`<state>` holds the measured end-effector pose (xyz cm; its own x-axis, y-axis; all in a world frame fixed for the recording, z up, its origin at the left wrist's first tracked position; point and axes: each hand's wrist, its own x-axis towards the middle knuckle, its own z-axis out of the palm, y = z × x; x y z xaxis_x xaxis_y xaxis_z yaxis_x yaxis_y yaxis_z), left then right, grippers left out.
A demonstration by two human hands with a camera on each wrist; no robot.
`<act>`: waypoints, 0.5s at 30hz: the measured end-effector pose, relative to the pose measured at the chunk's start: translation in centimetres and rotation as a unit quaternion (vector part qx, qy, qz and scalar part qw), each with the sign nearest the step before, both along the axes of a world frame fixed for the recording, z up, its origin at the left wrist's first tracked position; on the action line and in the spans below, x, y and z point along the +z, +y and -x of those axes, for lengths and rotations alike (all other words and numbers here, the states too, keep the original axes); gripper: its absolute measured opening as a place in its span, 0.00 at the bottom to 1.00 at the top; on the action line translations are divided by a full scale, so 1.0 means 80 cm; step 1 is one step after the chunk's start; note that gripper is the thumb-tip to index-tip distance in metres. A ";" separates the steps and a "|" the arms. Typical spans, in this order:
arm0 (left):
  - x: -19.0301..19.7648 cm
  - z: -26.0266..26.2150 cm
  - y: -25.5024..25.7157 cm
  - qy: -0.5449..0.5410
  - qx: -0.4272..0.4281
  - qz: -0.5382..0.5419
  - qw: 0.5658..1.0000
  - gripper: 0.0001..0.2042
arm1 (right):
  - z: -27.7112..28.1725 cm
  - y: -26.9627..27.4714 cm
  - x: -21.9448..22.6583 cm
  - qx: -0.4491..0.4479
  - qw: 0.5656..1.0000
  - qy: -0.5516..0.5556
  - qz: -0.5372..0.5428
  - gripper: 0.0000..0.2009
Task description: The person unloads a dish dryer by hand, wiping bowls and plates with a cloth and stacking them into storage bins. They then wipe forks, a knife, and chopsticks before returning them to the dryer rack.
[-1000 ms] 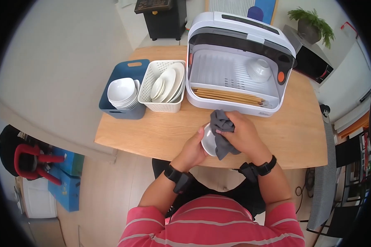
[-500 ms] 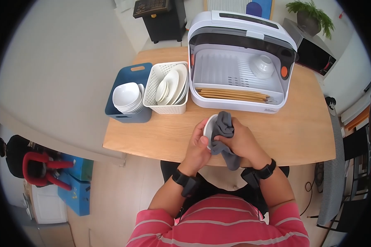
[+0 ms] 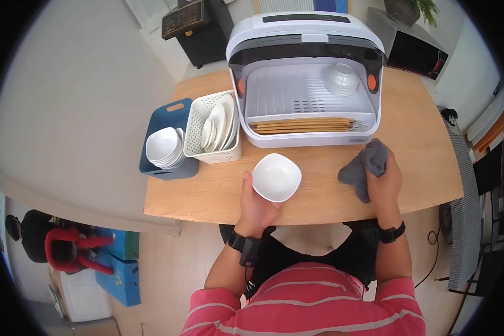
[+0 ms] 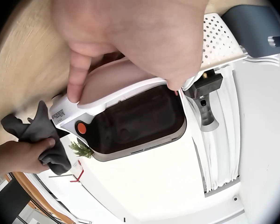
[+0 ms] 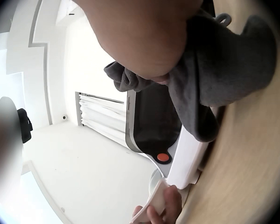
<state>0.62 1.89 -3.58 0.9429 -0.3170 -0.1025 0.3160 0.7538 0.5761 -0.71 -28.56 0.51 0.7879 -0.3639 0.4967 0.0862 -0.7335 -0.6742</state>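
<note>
My left hand (image 3: pixel 253 208) holds a white square bowl (image 3: pixel 276 177) above the front of the wooden table, its thumb along the bowl's left side. In the left wrist view the same bowl (image 4: pixel 114 81) shows between thumb and fingers. Off to the right, my right hand (image 3: pixel 385 183) grips a bunched grey cloth (image 3: pixel 355 171), apart from the bowl. Folds of the cloth (image 5: pixel 224 65) hang from the fist in the right wrist view. Beyond the hands stands a white dish cabinet (image 3: pixel 305 140) with its lid raised.
Inside the cabinet are stacked small bowls (image 3: pixel 342 78) and a row of chopsticks (image 3: pixel 299 125). To its left stand a white basket (image 3: pixel 214 157) of plates (image 3: pixel 218 124) and a blue bin (image 3: pixel 172 172) with stacked bowls (image 3: pixel 163 144). A microwave (image 3: pixel 414 53) is at the back right.
The right hand has drawn the cloth out of the bowl and moved right with it. The left hand has turned the bowl so its inside faces up. The head view has shifted slightly.
</note>
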 end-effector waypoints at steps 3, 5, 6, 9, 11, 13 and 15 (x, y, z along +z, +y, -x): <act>0.008 -0.002 -0.001 0.043 -0.007 0.023 0.999 0.40 | 0.032 -0.040 -0.009 -0.034 0.998 -0.025 0.045 0.23; 0.015 0.000 -0.002 0.073 -0.014 0.032 0.997 0.41 | 0.053 -0.056 -0.032 -0.048 0.998 0.018 0.026 0.21; 0.016 0.001 -0.003 0.073 -0.027 0.022 0.997 0.41 | 0.063 -0.058 -0.037 -0.061 0.998 0.017 0.017 0.21; 0.018 -0.006 0.002 0.049 -0.062 0.038 0.996 0.43 | 0.078 -0.057 -0.036 -0.034 0.995 0.022 -0.089 0.22; 0.042 -0.020 -0.011 0.008 -0.073 -0.007 0.997 0.43 | 0.076 -0.063 -0.044 -0.042 0.997 0.016 -0.068 0.22; 0.086 -0.042 -0.032 -0.123 -0.113 -0.086 0.982 0.43 | 0.075 -0.064 -0.043 -0.034 0.999 0.015 -0.035 0.23; 0.119 -0.085 -0.062 -0.165 -0.089 -0.190 0.964 0.41 | 0.076 -0.066 -0.043 -0.026 0.999 0.009 -0.033 0.23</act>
<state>7.39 -3.08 5.93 0.8782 -0.4753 0.0526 0.1740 0.4201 0.8907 -6.80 -33.80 -2.93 0.7755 -0.4357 0.4569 0.0370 -0.6911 -0.7218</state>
